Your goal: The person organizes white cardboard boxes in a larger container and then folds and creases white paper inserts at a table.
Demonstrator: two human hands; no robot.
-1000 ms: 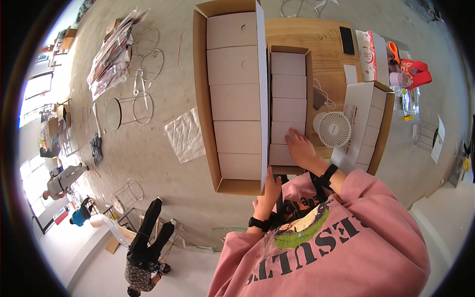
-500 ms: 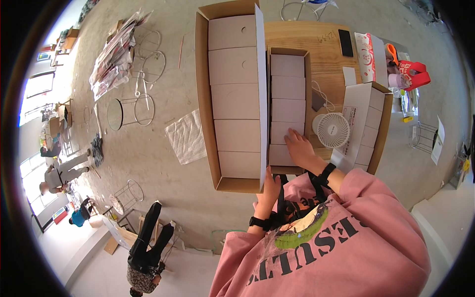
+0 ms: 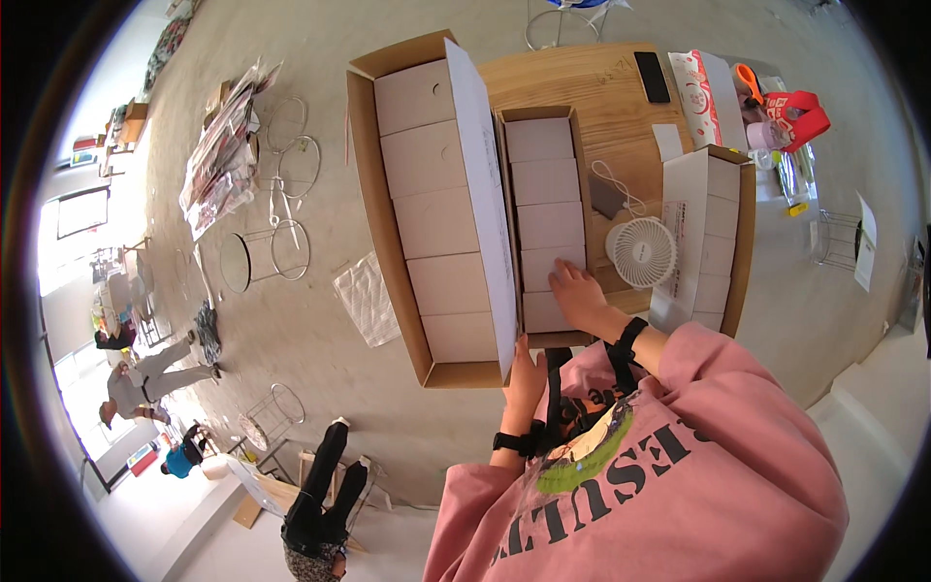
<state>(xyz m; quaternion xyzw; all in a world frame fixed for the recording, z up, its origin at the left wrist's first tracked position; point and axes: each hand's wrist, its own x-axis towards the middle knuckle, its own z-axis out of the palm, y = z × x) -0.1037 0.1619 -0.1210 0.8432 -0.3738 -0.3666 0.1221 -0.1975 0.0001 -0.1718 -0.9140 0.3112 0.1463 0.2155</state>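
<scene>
My right hand [image 3: 579,295] lies with its fingers stretched out over the nearest pale boxes [image 3: 550,312] in a narrow brown carton [image 3: 572,339]. Those boxes stand in one row inside it. My left hand [image 3: 525,376] is at the near end, by the corner where the narrow carton meets a larger carton [image 3: 390,281]. One fingertip points up along that corner; the other fingers are hidden. Bigger pale boxes [image 3: 438,225] fill the larger carton in a single row, and a tall white flap [image 3: 482,184] rises along its right side.
A white fan [image 3: 641,252], a grey block with a cable [image 3: 606,197] and a black phone [image 3: 652,78] rest on the wooden table [image 3: 543,78]. Another carton of boxes [image 3: 739,233] stands right. Beyond are orange-handled scissors [image 3: 747,82] and a red strap [image 3: 805,118]. Stools and people are at left.
The whole view has turned slightly, so the cartons and table sit further left and lean. Both hands stay at the same places on the cartons.
</scene>
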